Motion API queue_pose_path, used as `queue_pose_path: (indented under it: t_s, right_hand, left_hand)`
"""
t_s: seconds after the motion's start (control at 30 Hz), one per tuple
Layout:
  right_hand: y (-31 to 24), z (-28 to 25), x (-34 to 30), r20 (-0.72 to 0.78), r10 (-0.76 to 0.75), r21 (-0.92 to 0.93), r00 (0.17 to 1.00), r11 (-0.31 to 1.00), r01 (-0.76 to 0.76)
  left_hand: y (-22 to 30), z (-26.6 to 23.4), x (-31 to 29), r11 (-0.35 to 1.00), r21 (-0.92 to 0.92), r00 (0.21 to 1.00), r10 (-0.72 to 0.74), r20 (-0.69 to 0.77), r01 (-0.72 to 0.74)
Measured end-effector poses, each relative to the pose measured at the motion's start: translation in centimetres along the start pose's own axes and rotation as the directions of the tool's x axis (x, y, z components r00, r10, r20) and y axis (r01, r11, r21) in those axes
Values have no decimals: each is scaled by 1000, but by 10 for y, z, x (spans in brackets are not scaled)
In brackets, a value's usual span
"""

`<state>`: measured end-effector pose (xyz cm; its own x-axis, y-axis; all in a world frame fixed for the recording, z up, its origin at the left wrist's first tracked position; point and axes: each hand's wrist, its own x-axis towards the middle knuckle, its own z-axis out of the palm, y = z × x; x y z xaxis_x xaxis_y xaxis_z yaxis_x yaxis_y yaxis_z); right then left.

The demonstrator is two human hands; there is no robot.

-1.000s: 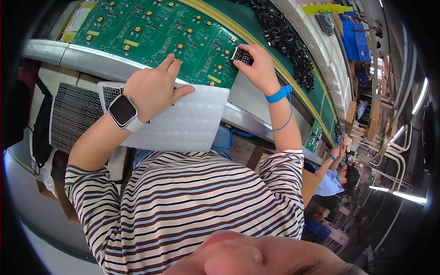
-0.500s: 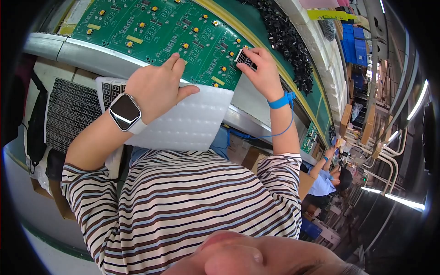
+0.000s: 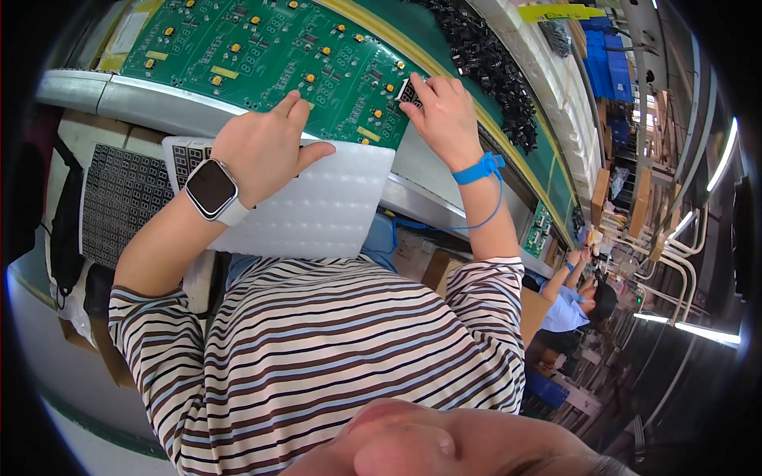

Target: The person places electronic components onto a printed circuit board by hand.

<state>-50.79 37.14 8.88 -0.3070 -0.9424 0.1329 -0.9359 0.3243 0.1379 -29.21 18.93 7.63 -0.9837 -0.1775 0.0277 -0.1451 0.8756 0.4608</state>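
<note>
At the green board [image 3: 272, 78] — right edge — a display module [image 3: 407, 93] sits pinched between the right fingers [image 3: 425, 90].

Bright tube lights [image 3: 721, 159] are glowing at the right against a dark ceiling [image 3: 681, 381]. Blue bins [image 3: 606, 67], it seems, are sitting at the upper right. Grey floor [image 3: 75, 357] is showing at the lower left, a green stripe [image 3: 89, 428] running across it.
</note>
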Motion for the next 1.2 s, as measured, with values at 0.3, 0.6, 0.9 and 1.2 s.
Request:
queue_pose_path:
  t_s: [0.3,0.6,0.9,1.2]
  right_hand:
    - [-13,-9,-25,-66,134,308,989,945,-108]
    - [-38,7,-38,-57,229,545,972,822,-162]
    - [-37,12,-38,-72,207,532,976,835,-138]
    - [-34,10,-37,-78,170,510,982,853,-107]
  left_hand:
    - [-2,6,-1,1000,15,999,21,-47,-20]
    - [-1,8,-1,1000,10,999,17,-44,-16]
    - [-2,10,-1,1000,17,998,24,-60,-23]
    - [-2,10,-1,1000,18,998,21,-63,-20]
